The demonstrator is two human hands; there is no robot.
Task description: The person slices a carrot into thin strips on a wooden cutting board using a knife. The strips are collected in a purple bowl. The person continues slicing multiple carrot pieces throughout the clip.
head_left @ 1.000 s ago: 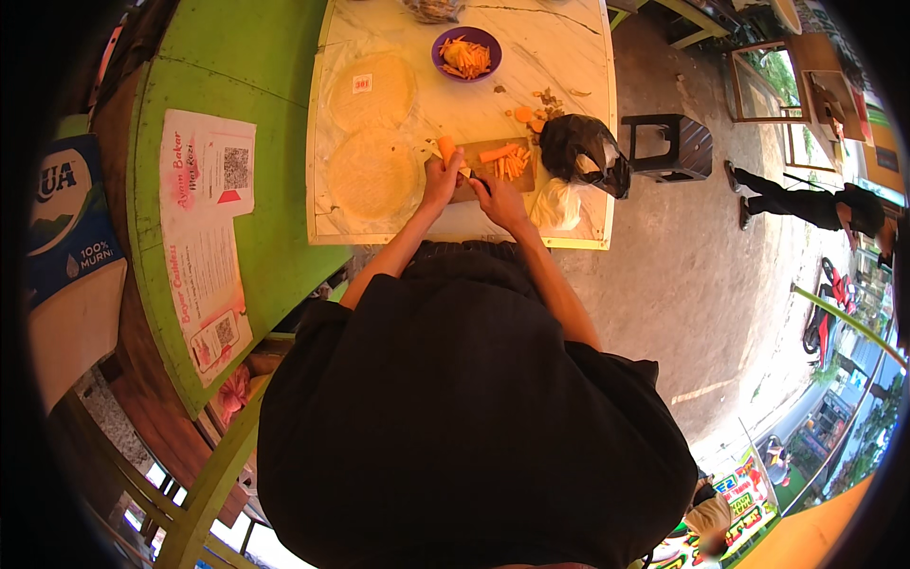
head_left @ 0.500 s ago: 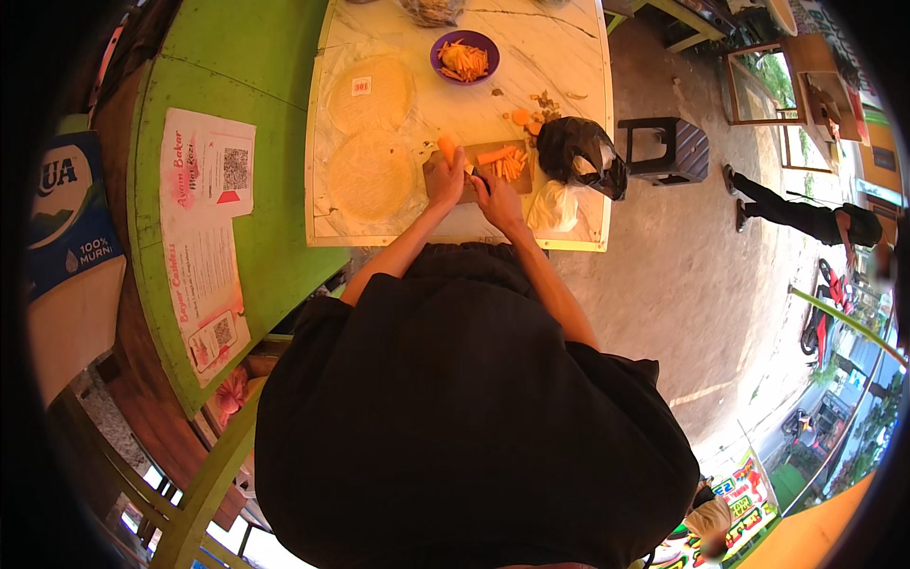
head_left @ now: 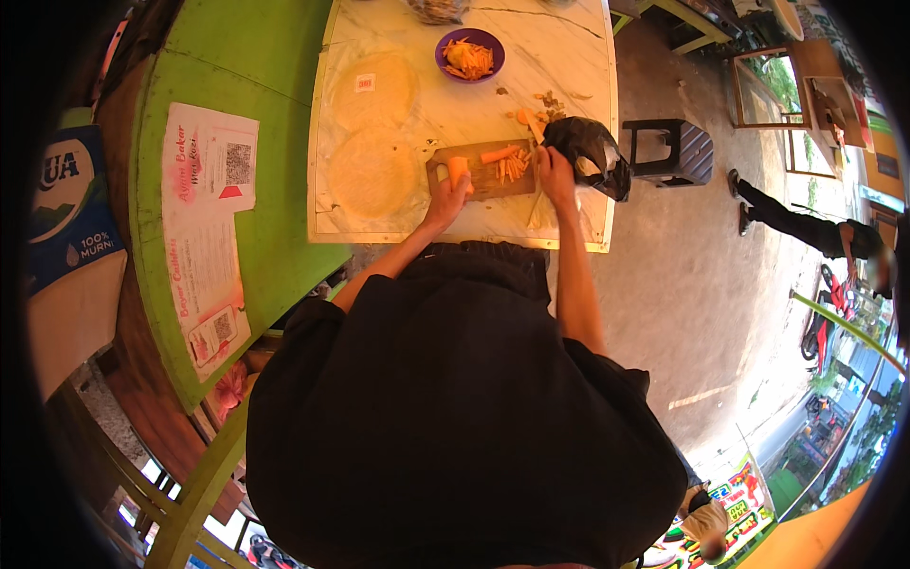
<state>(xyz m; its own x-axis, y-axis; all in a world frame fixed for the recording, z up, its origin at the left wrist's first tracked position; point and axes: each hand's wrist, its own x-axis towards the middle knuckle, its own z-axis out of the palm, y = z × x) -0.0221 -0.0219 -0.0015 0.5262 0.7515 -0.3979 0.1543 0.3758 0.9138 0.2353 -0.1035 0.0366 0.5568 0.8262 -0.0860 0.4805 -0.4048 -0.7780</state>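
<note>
Head view: gripping an upended carrot piece (head_left: pixel 459 170) with the left hand (head_left: pixel 450 197), fingers curled round its lower end, over the wooden cutting board (head_left: pixel 485 184) at its 9 o'clock. Gripping a knife (head_left: pixel 537 131) in the right hand (head_left: pixel 557 177), just past the board's 3 o'clock edge, with blade toward 11 and handle mostly hidden by the fist. On the board toward 1–2 o'clock, another carrot length (head_left: pixel 499 154) plus cut carrot sticks (head_left: pixel 515 168). From the board: at 12, a purple bowl (head_left: pixel 498 59) of orange strips; at 1–2, small scraps (head_left: pixel 551 102); near 3, a black plastic bag (head_left: pixel 575 140); at 9 and 10, pale round sheets (head_left: pixel 372 175) under clear plastic. All on a marbled table (head_left: pixel 431 114).
</note>
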